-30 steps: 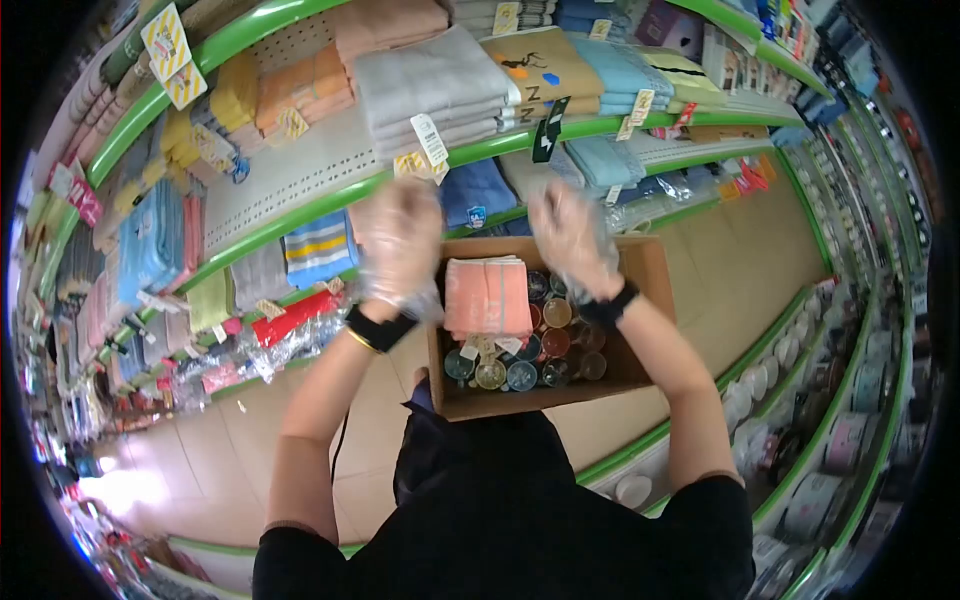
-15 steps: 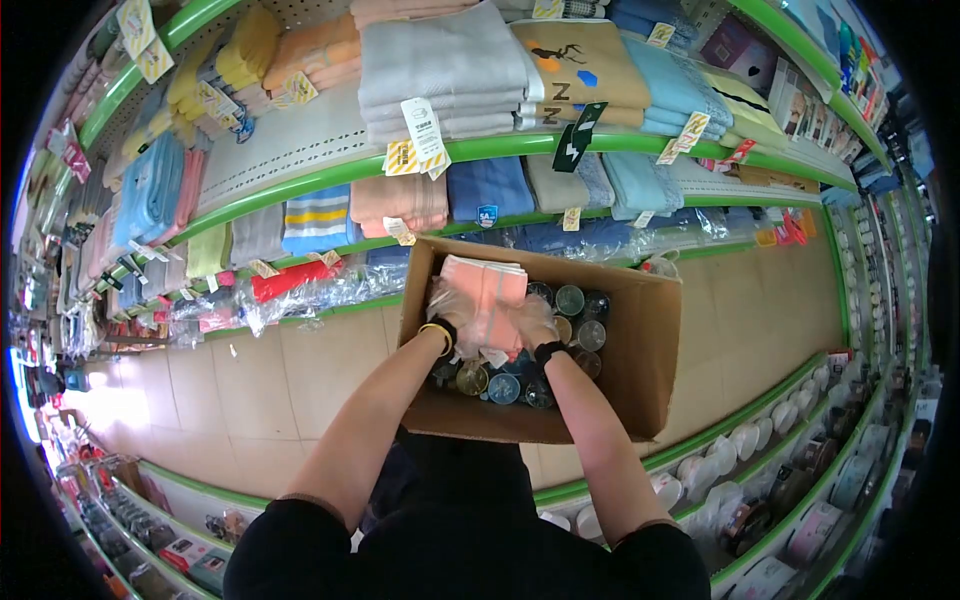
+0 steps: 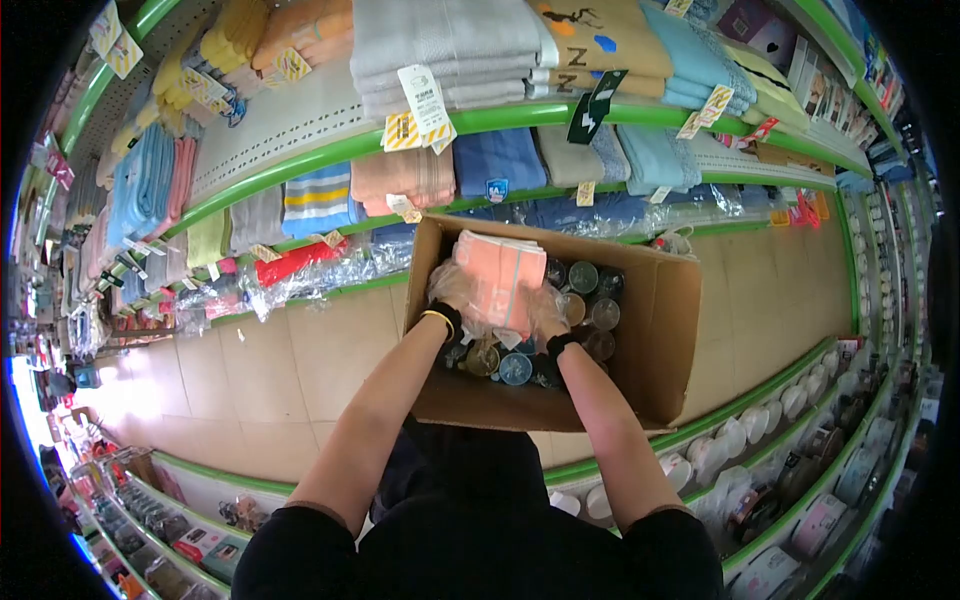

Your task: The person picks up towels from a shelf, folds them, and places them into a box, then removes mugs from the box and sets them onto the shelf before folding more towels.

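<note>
A folded stack of pink towels (image 3: 500,283) is held between my two hands over a cardboard box (image 3: 655,335). My left hand (image 3: 455,290), in a clear plastic glove, grips the stack's left side. On the right side my right hand (image 3: 545,312), gloved the same way, is closed against it. Inside the box, below and to the right of the towels, stand several glass cups (image 3: 583,277), some bluish, some amber. The towels hide part of them.
Green-edged shelves (image 3: 290,195) beyond the box carry folded towels, including a grey stack (image 3: 445,45) and a blue one (image 3: 500,162). Tiled floor (image 3: 250,370) lies to the left. Curved shelves at lower right hold round white items (image 3: 733,437).
The view has shifted slightly, so the box sits a little higher and to the right. Both hands still hold the pink towels over it.
</note>
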`<state>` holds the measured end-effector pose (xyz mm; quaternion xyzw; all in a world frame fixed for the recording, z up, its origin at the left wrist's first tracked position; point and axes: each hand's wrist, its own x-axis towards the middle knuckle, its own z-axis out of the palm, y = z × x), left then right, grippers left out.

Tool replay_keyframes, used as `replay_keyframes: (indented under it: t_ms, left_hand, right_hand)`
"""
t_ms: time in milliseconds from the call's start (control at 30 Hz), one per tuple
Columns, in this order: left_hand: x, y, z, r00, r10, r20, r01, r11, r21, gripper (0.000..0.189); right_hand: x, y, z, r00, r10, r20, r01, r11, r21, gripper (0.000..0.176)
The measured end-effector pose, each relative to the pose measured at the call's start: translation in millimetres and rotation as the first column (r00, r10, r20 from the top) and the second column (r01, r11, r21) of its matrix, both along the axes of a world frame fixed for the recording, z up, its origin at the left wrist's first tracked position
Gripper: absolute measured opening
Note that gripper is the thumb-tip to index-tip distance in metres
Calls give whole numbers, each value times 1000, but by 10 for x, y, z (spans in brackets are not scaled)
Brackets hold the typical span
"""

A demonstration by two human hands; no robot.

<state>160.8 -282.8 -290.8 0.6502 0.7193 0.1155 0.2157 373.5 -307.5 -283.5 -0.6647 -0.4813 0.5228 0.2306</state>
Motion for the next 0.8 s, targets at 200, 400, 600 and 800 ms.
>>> replay_keyframes:
  t_ms: [200, 400, 600, 800]
  left_hand:
    - [40, 140, 1006, 902, -416, -118, 424, 904, 59, 33]
    - [113, 175, 1043, 304, -17, 952, 294, 953, -77, 12]
    - [272, -285, 2444, 105, 87, 991, 232, 967, -110, 15]
    - [89, -433, 3483, 27, 237, 971, 395, 890, -229, 44]
  right_hand:
    - [-84, 130, 312, 991, -13, 136, 47, 967, -249, 53]
    - [162, 59, 781, 957, 167, 236, -151, 985, -83, 49]
    - [395, -308, 1986, 254, -414, -874, -218, 856, -468, 51]
    - [550, -472, 2644, 210, -157, -965, -92, 979, -179, 65]
